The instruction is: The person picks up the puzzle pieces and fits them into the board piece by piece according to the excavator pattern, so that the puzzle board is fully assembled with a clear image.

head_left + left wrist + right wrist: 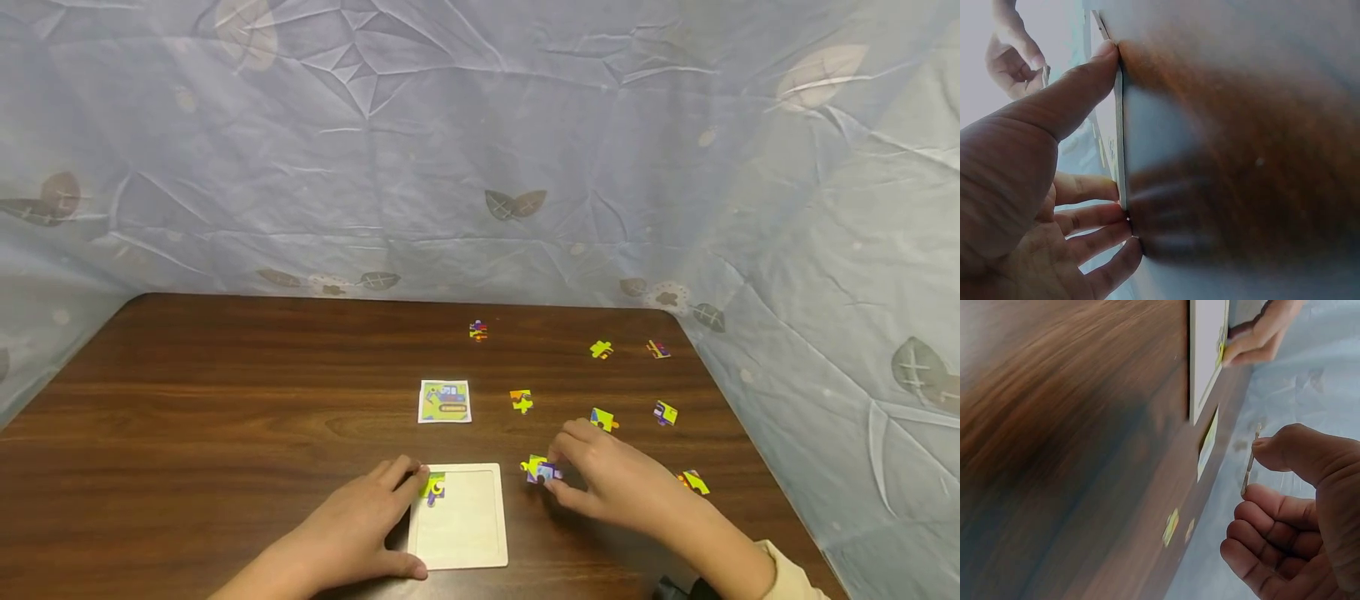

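Here left hand (360, 525) braces tray (465, 542) edge; right hand (607, 479) pinches piece (538, 471).

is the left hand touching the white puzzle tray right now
Touching. The left wrist view shows the left hand with thumb and fingertips pressed against the edge of the puzzle tray; the head view agrees.

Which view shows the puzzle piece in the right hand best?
The head view: the puzzle piece shows its printed face, pinched by the right hand beside the tray. The right wrist view shows it only edge-on; in the left wrist view it is small and blurred.
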### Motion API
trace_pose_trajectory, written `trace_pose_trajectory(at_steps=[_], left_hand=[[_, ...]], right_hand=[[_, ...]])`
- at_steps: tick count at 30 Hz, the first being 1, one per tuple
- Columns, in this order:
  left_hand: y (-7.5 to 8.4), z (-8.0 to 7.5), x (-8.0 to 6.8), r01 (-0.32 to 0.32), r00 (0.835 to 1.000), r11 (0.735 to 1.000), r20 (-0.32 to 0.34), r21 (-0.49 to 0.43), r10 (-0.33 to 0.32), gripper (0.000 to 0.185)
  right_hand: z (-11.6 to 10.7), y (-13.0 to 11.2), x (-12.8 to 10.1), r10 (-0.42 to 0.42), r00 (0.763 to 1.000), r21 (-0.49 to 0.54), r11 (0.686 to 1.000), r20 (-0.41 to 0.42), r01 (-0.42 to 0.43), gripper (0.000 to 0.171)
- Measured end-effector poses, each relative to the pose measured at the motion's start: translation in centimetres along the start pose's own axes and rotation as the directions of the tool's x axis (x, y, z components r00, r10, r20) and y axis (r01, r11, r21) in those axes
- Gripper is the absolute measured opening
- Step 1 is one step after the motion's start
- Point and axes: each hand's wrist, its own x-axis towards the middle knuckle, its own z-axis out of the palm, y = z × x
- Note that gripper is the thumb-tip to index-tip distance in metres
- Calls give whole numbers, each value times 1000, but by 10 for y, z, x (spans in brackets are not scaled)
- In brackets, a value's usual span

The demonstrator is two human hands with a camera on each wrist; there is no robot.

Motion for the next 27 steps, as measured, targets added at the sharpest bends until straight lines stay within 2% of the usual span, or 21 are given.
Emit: trace_pose_trajectory(at_steps=[9,20,27], left_hand=[[1,0,1,5,1000,1000,-2,17,-5,109],[0,-1,0,25,999,1000,33,-19,-24,110],[1,-4,0,30,999,999,44,-36,-29,110]], right_hand=[[7,-14,19,-12,998,17,1000,66,11,17],[22,-26,42,-78,994,-19,997,82,80,20],[33,-33,56,-93,983,-36,994,156,100,21]])
